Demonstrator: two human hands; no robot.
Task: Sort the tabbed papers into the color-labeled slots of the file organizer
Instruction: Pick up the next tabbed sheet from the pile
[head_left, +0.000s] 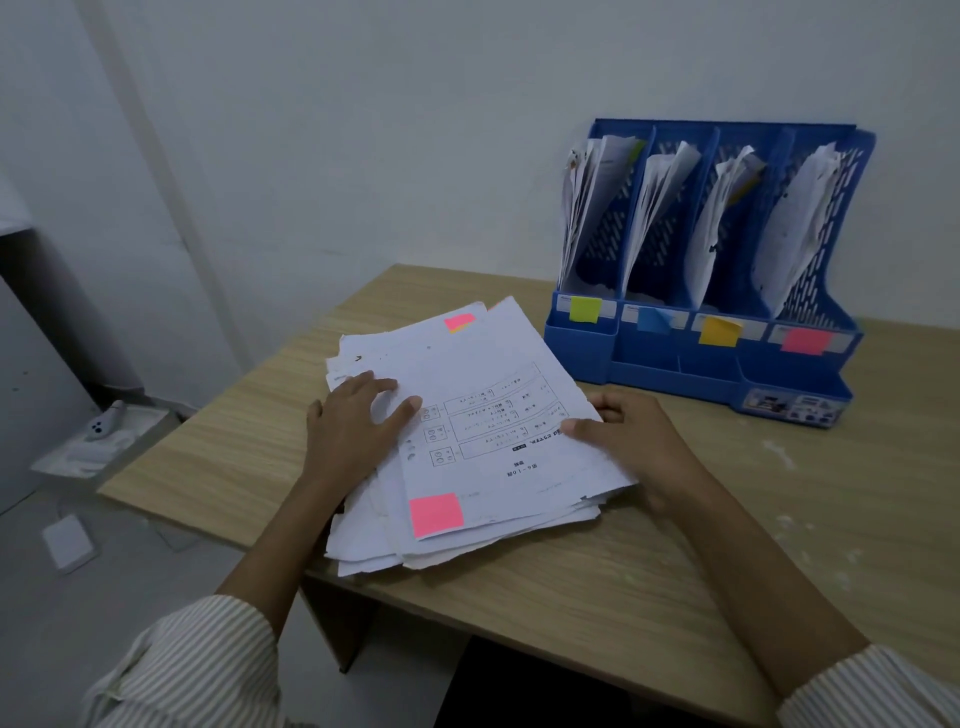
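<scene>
right now the top paper (498, 415) with the pink tab (435, 514) lies on the stack of papers (363, 545), near the front of the wooden desk (623, 597). it looks thin, light and floppy, so it would bend and slide easily; its right edge seems the best place to pinch it. the right hand (631, 441) pinches that edge, thumb on top. the left hand (356, 426) lies flat on the stack with its fingers spread. the pink slot label (806, 340) is far right on the blue file organizer (675, 374), at the back of the desk.
</scene>
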